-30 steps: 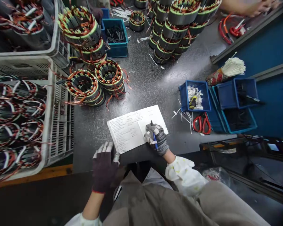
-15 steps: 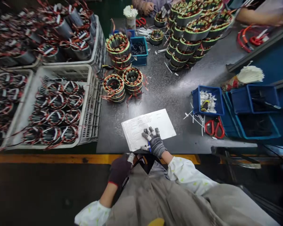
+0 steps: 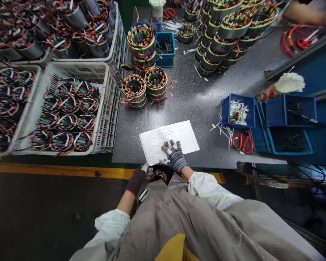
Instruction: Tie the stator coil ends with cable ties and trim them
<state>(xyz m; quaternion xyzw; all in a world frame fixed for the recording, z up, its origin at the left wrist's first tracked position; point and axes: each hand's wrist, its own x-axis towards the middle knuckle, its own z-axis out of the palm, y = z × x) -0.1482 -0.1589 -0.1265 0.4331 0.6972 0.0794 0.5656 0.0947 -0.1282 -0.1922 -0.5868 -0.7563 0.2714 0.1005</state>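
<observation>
At nine o'clock from the open notebook (image 3: 165,133), left of the table (image 3: 197,99), a pale crate (image 3: 106,119) contains rows of wire-wound rings (image 3: 67,122). At seven o'clock, the left hand (image 3: 141,177) is half curled close to the notebook's near corner; whether it pinches this corner, I cannot tell. The notebook lies flat near the table's front edge; it seems light and soft, easy to crease, so its lower left corner is a good place to hold. On its lower part rests the right hand (image 3: 176,155), fingers slightly spread and bent, keeping a blue pen (image 3: 169,160) at the thumb side; the pen is probably stiff, light and rather slippery. Red-handled scissors (image 3: 241,140) lie at three o'clock.
</observation>
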